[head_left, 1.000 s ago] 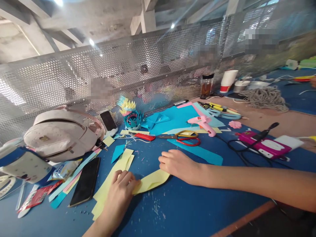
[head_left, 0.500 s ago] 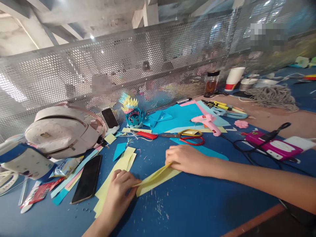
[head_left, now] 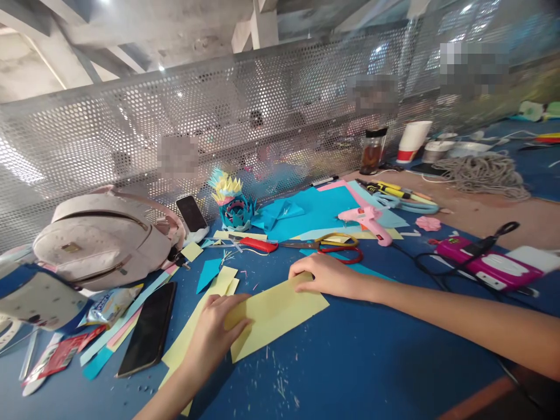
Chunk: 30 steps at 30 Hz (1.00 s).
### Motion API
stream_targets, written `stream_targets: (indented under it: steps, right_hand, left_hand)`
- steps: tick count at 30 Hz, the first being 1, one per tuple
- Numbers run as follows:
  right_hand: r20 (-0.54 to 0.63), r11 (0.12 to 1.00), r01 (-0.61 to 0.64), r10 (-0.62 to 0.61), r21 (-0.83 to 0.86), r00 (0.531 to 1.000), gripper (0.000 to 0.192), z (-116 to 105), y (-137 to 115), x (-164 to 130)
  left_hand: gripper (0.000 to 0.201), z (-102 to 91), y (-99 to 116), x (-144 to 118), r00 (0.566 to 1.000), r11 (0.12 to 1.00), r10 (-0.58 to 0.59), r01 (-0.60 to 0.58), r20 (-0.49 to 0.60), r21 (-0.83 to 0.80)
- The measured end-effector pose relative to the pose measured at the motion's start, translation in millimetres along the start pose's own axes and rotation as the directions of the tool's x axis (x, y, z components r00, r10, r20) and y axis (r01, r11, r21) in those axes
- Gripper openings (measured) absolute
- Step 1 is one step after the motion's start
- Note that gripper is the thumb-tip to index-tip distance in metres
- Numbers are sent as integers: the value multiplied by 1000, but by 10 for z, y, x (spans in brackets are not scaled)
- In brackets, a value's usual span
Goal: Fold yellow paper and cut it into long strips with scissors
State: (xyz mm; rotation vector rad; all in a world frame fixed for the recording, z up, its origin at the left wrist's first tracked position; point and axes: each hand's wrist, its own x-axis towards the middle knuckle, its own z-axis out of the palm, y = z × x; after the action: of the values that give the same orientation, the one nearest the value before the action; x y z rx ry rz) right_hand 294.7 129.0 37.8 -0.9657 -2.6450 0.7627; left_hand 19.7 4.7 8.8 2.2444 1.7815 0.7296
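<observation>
1. A pale backpack (head_left: 102, 236) sits at the far left of the blue worktop (head_left: 371, 361), with a dark phone (head_left: 147, 329) lying flat in front of it among loose paper strips.
2. The left hand (head_left: 214, 332) presses its fingers flat on the near-left end of the yellow paper sheet (head_left: 275, 312); they are spread and lie on top, not pinching.
3. The yellow paper sheet lies flat on the worktop between both hands, over another yellow strip. It looks light, thin and limp, likely to crease or slide easily, so its edges and corners seem the best places to take hold.
4. The right hand (head_left: 328, 274) rests its curled fingers on the sheet's far-right corner, holding it down.
5. Just behind lie the scissors (head_left: 332, 245), a red cutter (head_left: 258, 245) and a pink glue gun (head_left: 365, 219), near enough to catch a lifted sheet. Black cables (head_left: 437, 274) and a magenta device (head_left: 490, 265) sit further right.
</observation>
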Motion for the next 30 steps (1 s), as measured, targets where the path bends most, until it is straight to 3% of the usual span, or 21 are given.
stream_targets:
  steps: [7,14,21,24,30]
  right_hand:
    - [-40,992,88,-84,94,996,18,89,87,-5]
    - [-76,979,64,-50,193,996,17,123,110,36]
    - [-84,961,24,-1,276,996,17,151,156,54]
    - [-78,954,16,8,298,997,18,148,160,59]
    - [-72,957,-1,23,291,997,19,141,153,58]
  left_hand:
    - [31,71,-74,34,999,999,-30,31,36,-27]
    - [30,47,-75,43,998,995,-55,57,27,-86]
    - [33,45,-19,49,965,939,-254,264,74,-220]
    - [30,40,3,68,955,917,-286,296,79,-268]
    - [28,-3,12,113,915,828,-345,402,209,-392]
